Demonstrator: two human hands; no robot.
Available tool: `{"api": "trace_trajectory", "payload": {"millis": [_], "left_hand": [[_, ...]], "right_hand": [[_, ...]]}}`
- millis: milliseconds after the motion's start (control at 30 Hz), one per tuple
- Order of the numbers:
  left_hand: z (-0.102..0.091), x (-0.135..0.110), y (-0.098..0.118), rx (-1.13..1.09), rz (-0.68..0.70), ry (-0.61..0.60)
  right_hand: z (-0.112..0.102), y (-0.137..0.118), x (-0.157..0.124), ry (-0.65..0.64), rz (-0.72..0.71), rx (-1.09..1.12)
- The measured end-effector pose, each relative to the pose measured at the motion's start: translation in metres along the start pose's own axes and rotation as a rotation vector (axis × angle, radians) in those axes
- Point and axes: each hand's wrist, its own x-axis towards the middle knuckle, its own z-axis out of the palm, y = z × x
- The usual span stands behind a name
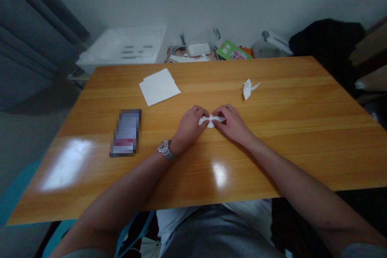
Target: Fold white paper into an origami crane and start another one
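Between my hands is a small piece of folded white paper (211, 124), held just over the table near its middle. My left hand (192, 123) pinches its left side, thumb and fingers closed; a metal watch (166, 150) is on that wrist. On the other side my right hand (232, 122) grips the paper's right part, fingers bent and thumb near the centre. The paper's outer parts are partly covered by my fingers. Farther back to the right stands a folded white paper crane (248, 89), apart from both hands.
A few white paper sheets (160, 87) lie on the wooden table (290, 129) at the back left. Left of my hands rests a phone (126, 133) with a blurred screen. Beyond the far edge are a white plastic bin (121, 44) and a green booklet (232, 50).
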Motion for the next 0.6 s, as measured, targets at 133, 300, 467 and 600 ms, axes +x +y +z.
{"api": "trace_trajectory", "payload": {"millis": [133, 300, 467, 600], "left_hand": [[0.0, 0.0, 0.002, 0.013, 0.001, 0.015], [0.0, 0.0, 0.003, 0.017, 0.006, 0.001], [-0.004, -0.001, 0.003, 0.02, 0.048, -0.018], [-0.011, -0.003, 0.0, 0.098, 0.038, -0.027]], "right_hand": [[0.002, -0.001, -0.002, 0.021, 0.005, -0.061], [0.001, 0.0, -0.004, 0.033, 0.069, -0.223], [0.0, 0.005, -0.004, 0.01, 0.094, -0.255], [0.002, 0.005, -0.003, 0.018, 0.089, -0.245]]}}
